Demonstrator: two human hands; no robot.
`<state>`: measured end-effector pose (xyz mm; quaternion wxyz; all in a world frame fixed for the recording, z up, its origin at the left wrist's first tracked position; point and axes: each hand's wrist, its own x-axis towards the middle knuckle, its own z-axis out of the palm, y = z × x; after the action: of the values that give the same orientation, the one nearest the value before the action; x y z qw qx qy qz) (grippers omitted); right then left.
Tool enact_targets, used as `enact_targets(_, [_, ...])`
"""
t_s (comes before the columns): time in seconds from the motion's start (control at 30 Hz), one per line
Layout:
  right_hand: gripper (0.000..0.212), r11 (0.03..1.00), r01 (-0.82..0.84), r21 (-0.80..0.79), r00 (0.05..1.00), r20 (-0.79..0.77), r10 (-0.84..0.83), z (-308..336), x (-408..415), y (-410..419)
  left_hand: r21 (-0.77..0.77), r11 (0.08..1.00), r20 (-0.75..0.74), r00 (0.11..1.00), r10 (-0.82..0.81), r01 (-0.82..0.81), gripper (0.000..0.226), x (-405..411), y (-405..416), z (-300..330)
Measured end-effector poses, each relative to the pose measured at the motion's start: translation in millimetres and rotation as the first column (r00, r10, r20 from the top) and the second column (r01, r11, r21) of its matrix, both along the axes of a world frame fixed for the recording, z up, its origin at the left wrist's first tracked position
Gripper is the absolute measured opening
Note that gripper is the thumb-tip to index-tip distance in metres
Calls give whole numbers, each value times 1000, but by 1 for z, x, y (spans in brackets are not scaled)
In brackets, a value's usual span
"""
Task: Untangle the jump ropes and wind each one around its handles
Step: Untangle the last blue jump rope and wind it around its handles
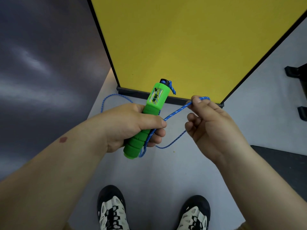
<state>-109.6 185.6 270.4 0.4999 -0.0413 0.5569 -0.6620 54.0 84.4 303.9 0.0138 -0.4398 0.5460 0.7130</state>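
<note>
Nearest the lens, two bare forearms reach forward over a pair of black-and-cream shoes (113,211) planted on the pale grey floor (166,176). Taking the green handle (146,120) as the landmark: the left hand (129,125) is wrapped around its foam grip, thumb laid across the front and fingers curled behind, which keeps the handle steady and tilted with its counter window uppermost, so it can serve as a spool. The blue rope (176,112) leaves the black cap at the handle's top in a short knotted tail, and another length runs down along the grip under the left fingers. To the right of the handle, the right hand (211,123) pinches a bight of rope between thumb and forefinger, held slightly higher than the grip; the other fingers hang loosely curled. That taut stretch looks ready to be led around the handle, so winding seems barely begun. Below the handle a slack loop droops, and to its left more rope trails away towards the floor. Only one handle is visible; I cannot tell where the second is. Behind the handle stands a yellow panel (191,44) with a dark edge, close enough to limit forward swings; left of it is a dark wall. Free room lies mainly to the right and towards the body.
</note>
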Motion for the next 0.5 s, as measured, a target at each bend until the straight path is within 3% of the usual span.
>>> enact_targets(0.13, [8,1000,-26,6,1000,14,26,1,3,1,-3,1000,-4,1000,-6,6,9,0,0,1])
enact_targets(0.37, [9,949,-314,-37,949,-3,314,0,24,6,-7,1000,-9,1000,1,-1,7,-1,2,2])
enact_targets(0.5, [9,966,-259,-28,966,-6,259,-1,22,5,-5,1000,-2,1000,-2,1,8,0,1,1])
